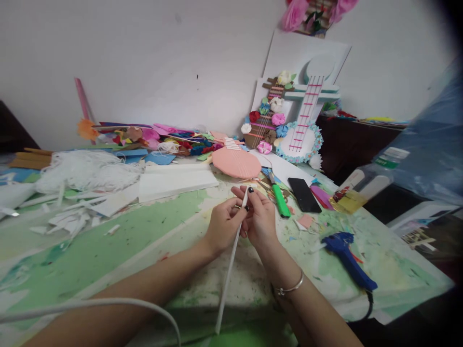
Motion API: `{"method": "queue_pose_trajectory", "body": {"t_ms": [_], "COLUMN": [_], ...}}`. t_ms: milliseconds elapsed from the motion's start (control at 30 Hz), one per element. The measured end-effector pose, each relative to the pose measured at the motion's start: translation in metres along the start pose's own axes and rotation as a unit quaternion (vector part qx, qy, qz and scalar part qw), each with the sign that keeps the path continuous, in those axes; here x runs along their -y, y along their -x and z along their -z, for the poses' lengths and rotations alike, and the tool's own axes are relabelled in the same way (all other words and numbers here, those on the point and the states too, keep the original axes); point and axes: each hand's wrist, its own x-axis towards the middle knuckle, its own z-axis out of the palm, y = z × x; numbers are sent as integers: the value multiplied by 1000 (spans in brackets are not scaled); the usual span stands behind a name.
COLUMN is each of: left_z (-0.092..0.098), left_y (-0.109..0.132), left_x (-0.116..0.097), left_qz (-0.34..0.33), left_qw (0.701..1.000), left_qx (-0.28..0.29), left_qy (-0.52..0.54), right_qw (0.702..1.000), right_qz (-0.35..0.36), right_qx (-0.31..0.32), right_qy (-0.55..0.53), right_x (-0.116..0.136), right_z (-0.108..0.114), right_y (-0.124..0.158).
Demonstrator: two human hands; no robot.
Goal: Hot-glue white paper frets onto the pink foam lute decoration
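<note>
A thin white rolled strip (229, 274) slants from between my hands down toward the table's near edge. My left hand (224, 221) pinches it near its upper end, thumb against the fingers. My right hand (259, 214) grips the tip from the other side, its dark-nailed thumb pressed on the strip. The two hands touch or nearly touch. Just beyond them lies a pink paper instrument (237, 163) with white strings. A green-handled cutter (280, 200) is close to the right of my right hand.
Right: a black phone (304, 194), a blue glue gun (349, 260) and a bottle of yellow liquid (369, 180). Left: white string (90, 171), paper scraps (70, 219) and a folded white sheet (177, 182). Decorated paper instruments (299, 140) lean at the wall. A white cable (108, 302) crosses the lower left.
</note>
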Motion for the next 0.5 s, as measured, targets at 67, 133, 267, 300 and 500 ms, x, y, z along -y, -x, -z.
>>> {"method": "queue_pose_trajectory", "body": {"t_ms": [67,133,267,300,500], "left_z": [0,-1,0,1,1], "left_y": [1,2,2,1,1], "left_x": [0,0,2,2,5], "left_qz": [8,19,12,6,-12], "left_qw": [1000,999,999,1000,999], "left_qx": [11,27,31,29,38], "left_qy": [-3,-3,1,-1,-25], "right_qw": [1000,999,999,998,998], "right_qz": [14,30,1,-9,-3], "right_qx": [-8,-12,37,52,62], "right_qy": [-13,-32,-34,-27,-17], "right_x": [0,-1,2,3,6], "right_z": [2,4,4,4,5], "right_y": [-3,-6,-6,-4,-1]}}
